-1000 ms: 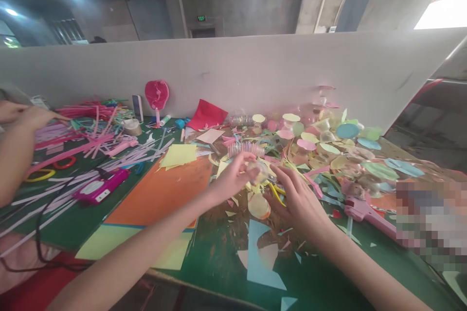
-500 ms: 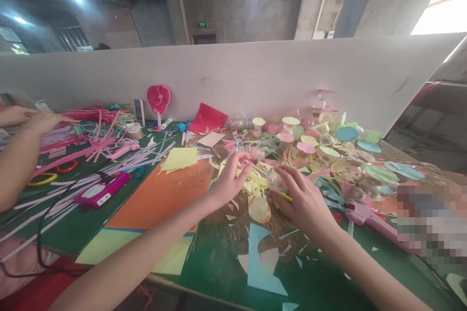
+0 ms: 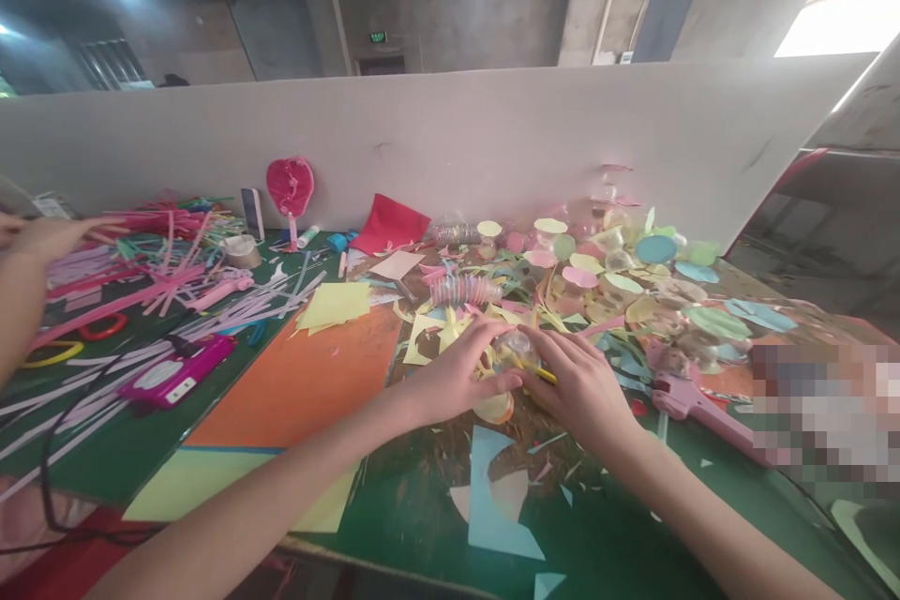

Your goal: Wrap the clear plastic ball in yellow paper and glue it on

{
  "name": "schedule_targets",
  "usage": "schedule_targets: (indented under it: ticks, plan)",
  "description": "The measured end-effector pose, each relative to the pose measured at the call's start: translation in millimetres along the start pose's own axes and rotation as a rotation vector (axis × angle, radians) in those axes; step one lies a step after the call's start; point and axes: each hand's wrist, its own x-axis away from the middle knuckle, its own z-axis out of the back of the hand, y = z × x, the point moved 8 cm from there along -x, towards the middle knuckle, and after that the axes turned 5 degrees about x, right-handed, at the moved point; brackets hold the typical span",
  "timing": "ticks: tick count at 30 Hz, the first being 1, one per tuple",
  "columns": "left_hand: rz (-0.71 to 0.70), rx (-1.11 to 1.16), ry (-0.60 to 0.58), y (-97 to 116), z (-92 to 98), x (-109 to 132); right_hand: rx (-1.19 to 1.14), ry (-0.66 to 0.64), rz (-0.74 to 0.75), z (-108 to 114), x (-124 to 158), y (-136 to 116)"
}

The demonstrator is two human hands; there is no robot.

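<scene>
My left hand (image 3: 457, 373) and my right hand (image 3: 580, 384) meet over a small clear plastic ball shell (image 3: 516, 349) above the green table (image 3: 422, 497). Both hands have their fingers curled round the shell. A yellow strip (image 3: 538, 371) pokes out between my right fingers. Just below the hands lies another clear shell half with a yellowish inside (image 3: 494, 408). A ribbed clear plastic piece (image 3: 465, 290) rests on the paper scraps just beyond my left hand.
A heap of coloured paper discs and clear shells (image 3: 619, 286) fills the right. A pink glue gun (image 3: 693, 403) lies right of my hand. An orange sheet (image 3: 302, 375), a pink device (image 3: 172, 375) and paper strips (image 3: 141, 272) lie left, where another person's hand (image 3: 42, 239) works. A white partition (image 3: 450, 141) stands behind.
My left hand has come down from the ribbed piece and closed in on the clear shell. My right hand picked up the shell and now holds it together with the left.
</scene>
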Motion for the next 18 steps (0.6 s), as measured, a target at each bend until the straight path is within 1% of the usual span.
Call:
schedule_targets:
  ticks: [4,7,10,12,14,15,17,18]
  plan:
    - [0.032,-0.003,0.009,-2,2.4,0,-0.003,0.003,-0.026,0,1,2]
    - [0.042,-0.005,0.016,-6,3.1,-1,-0.043,-0.036,-0.05,-3,1,2]
    - [0.018,-0.007,0.026,-7,1.3,-3,-0.045,-0.078,-0.046,-6,-1,1]
    - [-0.021,-0.017,0.045,-7,1.9,-4,-0.017,-0.09,-0.022,-2,-5,2]
    - [-0.04,-0.024,0.073,-9,4.6,-4,0.043,-0.098,-0.035,8,-10,8]
    - [-0.029,-0.023,0.086,-11,6.5,-4,0.088,-0.107,-0.072,16,-11,15]
    - [0.002,-0.025,0.121,-18,11.1,-5,0.212,-0.118,-0.217,38,-5,37]
    - [0.021,-0.025,0.141,-20,13.3,-5,0.265,-0.13,-0.3,51,3,49]
